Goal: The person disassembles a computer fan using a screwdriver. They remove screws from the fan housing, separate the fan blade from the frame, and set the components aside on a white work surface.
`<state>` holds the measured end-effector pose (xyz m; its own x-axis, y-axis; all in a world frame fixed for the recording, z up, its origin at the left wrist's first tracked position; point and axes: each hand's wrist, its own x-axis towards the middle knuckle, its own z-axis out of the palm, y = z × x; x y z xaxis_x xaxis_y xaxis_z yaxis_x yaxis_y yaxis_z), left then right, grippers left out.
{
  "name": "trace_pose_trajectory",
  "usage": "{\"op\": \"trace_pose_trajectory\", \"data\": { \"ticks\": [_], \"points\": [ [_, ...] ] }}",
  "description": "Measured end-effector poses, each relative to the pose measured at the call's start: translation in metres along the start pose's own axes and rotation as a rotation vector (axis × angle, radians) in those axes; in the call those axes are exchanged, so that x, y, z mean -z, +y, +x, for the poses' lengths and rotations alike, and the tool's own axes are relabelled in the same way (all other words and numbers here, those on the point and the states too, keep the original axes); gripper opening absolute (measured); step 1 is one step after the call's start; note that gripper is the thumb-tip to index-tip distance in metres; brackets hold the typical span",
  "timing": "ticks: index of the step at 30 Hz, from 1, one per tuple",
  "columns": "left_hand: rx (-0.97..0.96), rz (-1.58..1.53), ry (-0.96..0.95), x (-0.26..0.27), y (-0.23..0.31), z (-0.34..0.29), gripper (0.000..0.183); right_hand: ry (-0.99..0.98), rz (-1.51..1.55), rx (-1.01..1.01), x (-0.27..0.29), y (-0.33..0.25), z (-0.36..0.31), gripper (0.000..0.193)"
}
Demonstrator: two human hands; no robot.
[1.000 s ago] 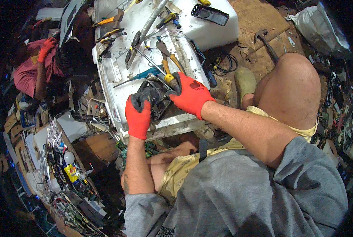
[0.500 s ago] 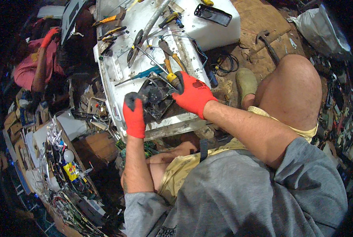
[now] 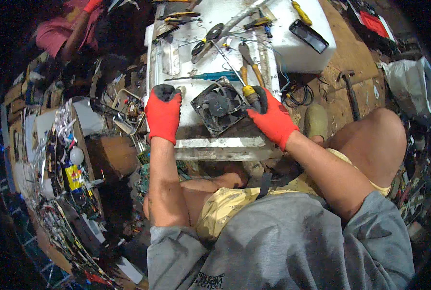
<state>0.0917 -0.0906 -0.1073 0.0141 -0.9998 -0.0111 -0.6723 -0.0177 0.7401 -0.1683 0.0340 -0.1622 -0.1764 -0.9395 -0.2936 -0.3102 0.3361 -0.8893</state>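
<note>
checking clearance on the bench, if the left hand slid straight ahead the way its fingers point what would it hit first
Probably the blue-handled screwdriver lying crosswise just beyond the left hand, then the flat metal bracket. Depth is hard to judge, so the fingertips might pass over the thin shaft.

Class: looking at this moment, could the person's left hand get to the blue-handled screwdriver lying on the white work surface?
Probably yes: the left hand rests just below the blue-handled screwdriver, with only bare white surface between them.

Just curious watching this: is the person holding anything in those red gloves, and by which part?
The right hand grips a screwdriver by its yellow handle, beside the black fan. The left hand rests on the white worktop, apparently holding nothing.
</note>
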Motion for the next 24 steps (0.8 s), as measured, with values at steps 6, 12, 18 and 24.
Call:
{"op": "trace_pose_trajectory", "data": {
  "ticks": [6, 12, 18, 24],
  "points": [
    [-0.075, 0.463, 0.052, 0.008, 0.016, 0.000, 0.046, 0.048, 0.185, 0.117, -0.006, 0.014, 0.006, 0.054],
    [-0.184, 0.399, -0.161, 0.007, 0.047, -0.014, 0.071, 0.000, 0.429, 0.040, -0.004, 0.025, 0.001, 0.050],
    [-0.195, 0.699, -0.404, -0.031, 0.044, -0.042, 0.112, 0.087, 0.079, 0.088, 0.007, 0.014, -0.017, 0.054],
    [-0.234, 0.618, -0.373, -0.030, 0.034, -0.038, 0.112, 0.108, -0.747, 0.252, 0.052, -0.024, -0.027, 0.061]
  ]
}}
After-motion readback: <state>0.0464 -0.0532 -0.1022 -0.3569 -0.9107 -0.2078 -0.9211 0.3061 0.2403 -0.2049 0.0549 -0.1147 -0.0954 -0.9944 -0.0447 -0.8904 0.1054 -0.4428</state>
